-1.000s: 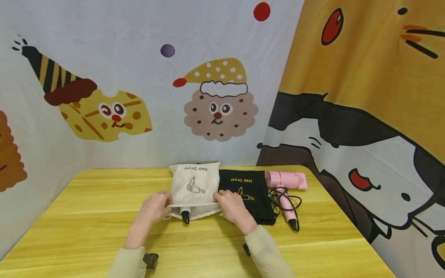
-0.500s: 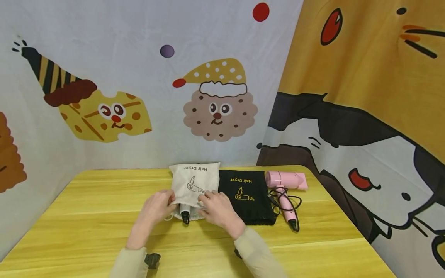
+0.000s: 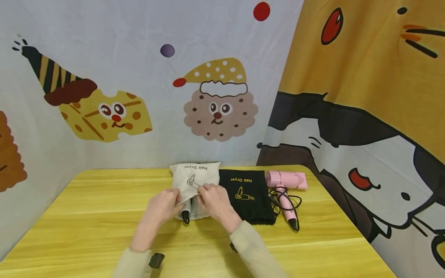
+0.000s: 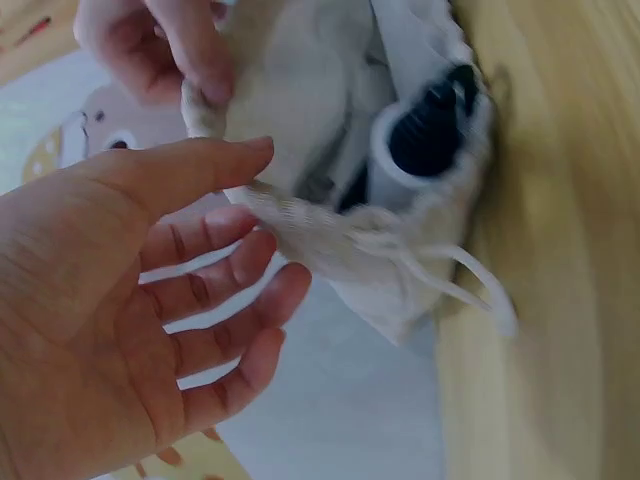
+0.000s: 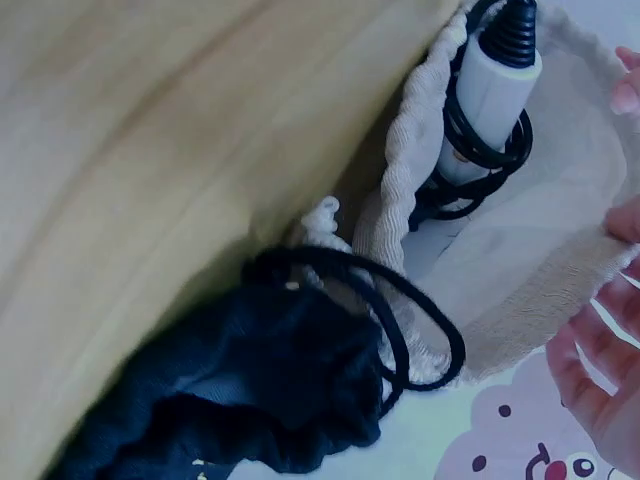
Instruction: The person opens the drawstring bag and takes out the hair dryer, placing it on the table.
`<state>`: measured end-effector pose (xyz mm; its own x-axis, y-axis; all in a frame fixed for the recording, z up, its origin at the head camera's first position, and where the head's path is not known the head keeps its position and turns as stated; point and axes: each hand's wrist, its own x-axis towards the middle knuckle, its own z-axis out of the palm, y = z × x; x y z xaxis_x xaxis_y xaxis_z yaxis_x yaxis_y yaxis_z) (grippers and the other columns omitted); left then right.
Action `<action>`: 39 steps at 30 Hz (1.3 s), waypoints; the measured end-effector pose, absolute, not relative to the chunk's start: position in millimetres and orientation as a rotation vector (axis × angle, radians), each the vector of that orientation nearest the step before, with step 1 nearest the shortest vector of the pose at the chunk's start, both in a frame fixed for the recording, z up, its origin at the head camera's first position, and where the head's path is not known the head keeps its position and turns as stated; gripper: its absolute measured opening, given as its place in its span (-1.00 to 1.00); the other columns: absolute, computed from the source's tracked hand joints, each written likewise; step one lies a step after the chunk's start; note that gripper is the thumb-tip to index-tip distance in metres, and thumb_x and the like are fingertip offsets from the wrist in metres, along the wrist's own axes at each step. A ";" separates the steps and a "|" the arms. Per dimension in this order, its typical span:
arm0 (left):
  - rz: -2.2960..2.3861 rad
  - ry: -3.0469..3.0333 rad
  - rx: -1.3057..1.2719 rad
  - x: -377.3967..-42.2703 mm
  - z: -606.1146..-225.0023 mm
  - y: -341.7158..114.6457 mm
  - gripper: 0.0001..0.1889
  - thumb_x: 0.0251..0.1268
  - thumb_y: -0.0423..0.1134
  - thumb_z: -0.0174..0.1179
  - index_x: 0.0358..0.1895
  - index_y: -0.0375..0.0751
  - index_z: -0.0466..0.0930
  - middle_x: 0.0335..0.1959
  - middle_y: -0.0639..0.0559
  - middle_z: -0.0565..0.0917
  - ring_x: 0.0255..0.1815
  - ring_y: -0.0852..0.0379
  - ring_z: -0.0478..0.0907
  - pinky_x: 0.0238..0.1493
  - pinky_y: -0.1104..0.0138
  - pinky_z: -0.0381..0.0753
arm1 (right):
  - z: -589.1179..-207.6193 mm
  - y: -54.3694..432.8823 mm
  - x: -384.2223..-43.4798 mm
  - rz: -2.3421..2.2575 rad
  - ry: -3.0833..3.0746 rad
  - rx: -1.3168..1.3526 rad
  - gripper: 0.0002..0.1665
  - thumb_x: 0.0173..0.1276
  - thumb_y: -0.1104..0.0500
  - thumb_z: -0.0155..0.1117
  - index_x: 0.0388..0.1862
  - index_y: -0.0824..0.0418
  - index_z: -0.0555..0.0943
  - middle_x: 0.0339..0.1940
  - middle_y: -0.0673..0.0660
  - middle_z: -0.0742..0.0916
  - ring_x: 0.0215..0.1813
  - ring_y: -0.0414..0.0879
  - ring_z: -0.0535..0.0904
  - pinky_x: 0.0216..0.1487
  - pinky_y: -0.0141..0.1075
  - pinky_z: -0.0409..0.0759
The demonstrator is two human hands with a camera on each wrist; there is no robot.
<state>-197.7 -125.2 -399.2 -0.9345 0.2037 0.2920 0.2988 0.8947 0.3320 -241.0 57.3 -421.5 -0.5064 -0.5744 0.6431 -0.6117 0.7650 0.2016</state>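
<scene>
In the head view, a cream cloth drawstring bag (image 3: 182,179) printed "Hair Dryer" lies near the table's far edge, its mouth towards me. My left hand (image 3: 163,206) pinches the upper rim of the mouth between thumb and index finger, the other fingers loosely bent. A short way right along that rim, my right hand (image 3: 215,202) pinches the cloth too. Both hands hold the rim raised. Inside lies a white hair dryer, its handle (image 5: 490,110) wrapped in black cord; the handle's black end (image 3: 185,218) sticks out at the mouth. The dryer's head is hidden by the bag.
Right of the cream bag, a black "Hair Dryer" bag (image 3: 255,210) lies flat, its black drawstring (image 5: 455,340) looping beside the cream rim. Further right is a pink hair dryer (image 3: 286,179) with black cord around its handle. A curtain with cartoon prints (image 3: 139,69) hangs behind the wooden table (image 3: 87,231).
My right hand has moved left and slightly up along the rim, closer to my left hand. My left hand has shifted a little right. The upper rim is now lifted and bunched between them.
</scene>
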 end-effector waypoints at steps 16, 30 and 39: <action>-0.460 -2.912 -0.286 -184.2 -401.4 -79.8 -0.90 0.01 -0.41 0.23 -0.52 -0.30 0.49 -0.66 -0.02 0.45 -0.69 0.13 0.36 -0.70 0.35 0.37 | -414.0 56.3 -245.1 0.153 -2.133 0.826 -0.95 0.08 0.14 0.32 -0.48 0.04 0.61 -0.61 -0.11 0.62 -0.57 -0.25 0.49 -0.55 -0.45 0.47; -0.442 -2.981 0.038 -191.7 -408.6 -87.1 -0.80 0.16 -0.26 0.21 -0.53 -0.27 0.47 -0.60 -0.10 0.52 -0.65 0.03 0.43 -0.69 0.23 0.40 | -421.5 48.1 -241.2 0.133 -2.135 0.922 -0.96 0.14 0.15 0.32 -0.47 0.02 0.62 -0.55 -0.11 0.63 -0.56 -0.26 0.52 -0.54 -0.45 0.49; -0.438 -2.973 0.084 -198.9 -420.0 -92.1 -0.66 0.11 -0.12 0.29 -0.63 -0.25 0.43 -0.65 -0.09 0.50 -0.64 0.01 0.46 -0.68 0.21 0.40 | -426.6 50.0 -237.0 0.101 -2.306 0.992 -0.94 0.26 0.09 0.25 -0.39 -0.02 0.64 -0.44 -0.12 0.64 -0.45 -0.25 0.55 -0.47 -0.42 0.53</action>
